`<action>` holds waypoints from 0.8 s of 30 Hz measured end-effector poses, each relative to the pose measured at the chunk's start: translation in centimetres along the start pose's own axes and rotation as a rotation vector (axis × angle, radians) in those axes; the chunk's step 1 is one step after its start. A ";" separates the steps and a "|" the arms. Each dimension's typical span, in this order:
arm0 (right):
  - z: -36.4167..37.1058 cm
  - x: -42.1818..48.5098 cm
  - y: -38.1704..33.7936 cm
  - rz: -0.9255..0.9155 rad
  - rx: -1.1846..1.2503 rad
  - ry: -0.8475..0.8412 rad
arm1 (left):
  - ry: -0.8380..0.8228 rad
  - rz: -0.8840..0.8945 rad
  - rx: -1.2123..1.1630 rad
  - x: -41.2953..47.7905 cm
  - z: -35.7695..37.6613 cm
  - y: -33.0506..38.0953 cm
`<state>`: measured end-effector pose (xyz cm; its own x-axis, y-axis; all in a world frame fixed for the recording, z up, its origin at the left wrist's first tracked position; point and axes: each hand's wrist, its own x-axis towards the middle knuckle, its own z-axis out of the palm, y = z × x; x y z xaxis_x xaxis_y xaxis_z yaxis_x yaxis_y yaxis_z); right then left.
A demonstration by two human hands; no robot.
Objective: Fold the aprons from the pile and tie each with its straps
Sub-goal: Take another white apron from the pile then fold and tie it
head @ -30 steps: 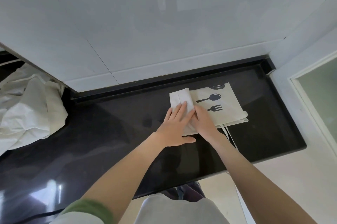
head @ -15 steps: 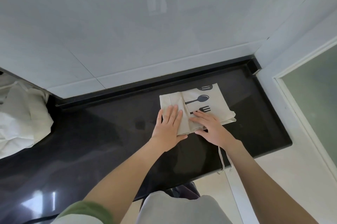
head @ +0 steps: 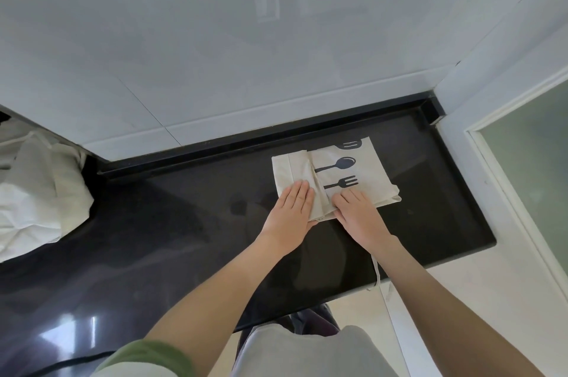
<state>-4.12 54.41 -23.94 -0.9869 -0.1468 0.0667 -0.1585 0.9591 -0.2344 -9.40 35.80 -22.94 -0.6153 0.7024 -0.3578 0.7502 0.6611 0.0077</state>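
Item: cream cloth apron (head: pixel 353 167) printed with dark spoon and fork shapes, folded into a flat rectangle. It lies on the glossy black stone countertop (head: pixel 184 223), at that countertop's far right end, close to the raised back lip.

Item: my left hand (head: pixel 292 210). Palm down, fingers straight and held together, it presses on the plain folded flap at the apron's left side.

Item: my right hand (head: pixel 358 213). Flat, fingers slightly apart, it presses on the apron's near edge just below the fork print. A narrow ridge of bunched cloth stands between my two hands.

Item: thin cream strap (head: pixel 377 273). It runs beside my right forearm and hangs over the countertop's front edge.

Item: heap of crumpled white aprons (head: pixel 37 192), at the countertop's left end, well apart from the folded one.

Item: pale grey tiled wall (head: pixel 215 54), rising behind the countertop.

Item: frosted green glass panel in a white frame (head: pixel 534 177), past the countertop's right end.

Item: thin black cable (head: pixel 61 364), at the countertop's near left corner.

Item: green sleeve (head: pixel 147 358), on my left arm.
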 end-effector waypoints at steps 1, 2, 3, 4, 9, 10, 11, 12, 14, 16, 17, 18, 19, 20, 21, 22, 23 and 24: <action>0.1 -0.2 -0.1 -0.012 -0.006 -0.001 | 0.003 -0.003 -0.005 0.0 0.0 0.1; 0.2 -0.5 -0.3 -0.027 -0.004 0.000 | 0.009 0.003 -0.006 0.0 0.2 0.0; 0.3 -0.8 -0.5 -0.039 0.005 0.001 | 0.020 0.014 -0.009 -0.2 0.4 0.0; 0.5 -1.1 -0.5 -0.044 0.021 -0.005 | 0.031 0.020 -0.027 -0.3 0.7 -0.1; 0.4 -1.6 0.0 -0.020 0.157 -0.127 | 0.048 0.028 -0.270 -0.9 1.4 -0.2; 0.2 -1.7 0.2 -0.027 0.162 -0.149 | 0.046 0.000 -0.387 -1.0 0.8 -0.2; -0.1 -1.7 0.4 -0.035 0.159 -0.166 | 0.055 -0.065 -0.494 -0.9 0.3 -0.3; -0.1 -1.7 0.5 -0.038 0.154 -0.183 | 0.102 -0.182 -0.577 -0.8 -0.3 -0.3; -0.3 -1.7 0.4 -0.030 0.141 -0.204 | 0.207 -0.536 -0.663 -0.7 -1.2 0.0; -0.3 -1.7 0.2 -0.021 0.125 -0.226 | 0.146 -0.786 -0.894 -0.3 -1.8 0.0; -0.4 -1.6 0.1 -0.020 0.117 -0.242 | 0.073 -0.823 -1.000 0.0 -2.0 -0.1; -0.6 -1.5 -0.1 -0.012 0.120 -0.268 | -0.013 -0.821 -1.047 0.3 -2.2 -0.2; -0.9 -1.3 -0.3 0.020 0.152 -0.304 | -0.083 -0.807 -1.059 0.3 -2.6 -0.3; -1.3 -1.0 -0.5 0.089 0.226 -0.342 | -0.129 -0.795 -1.049 0.2 -2.8 -0.5; -1.7 -0.5 -0.8 0.183 0.332 -0.364 | -0.142 -0.799 -1.064 0.0 -2.9 -0.6; -2.1 0.0 -1.3 0.284 0.455 -0.355 | -0.129 -0.812 -1.096 -0.2 -3.1 -0.6; -2.5 0.4 -1.8 0.367 0.567 -0.310 | -0.104 -0.824 -1.124 -0.5 -3.3 -0.4; -2.7 0.9 -2.5 0.434 0.651 -0.254 | -0.076 -0.832 -1.138 -0.8 -3.6 -0.2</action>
<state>-4.51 52.51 -20.70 -0.9285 0.0794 -0.3628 0.3305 0.6223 -0.7096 -9.98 36.06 -19.29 -0.7335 0.0155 -0.6795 -0.4460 0.7434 0.4985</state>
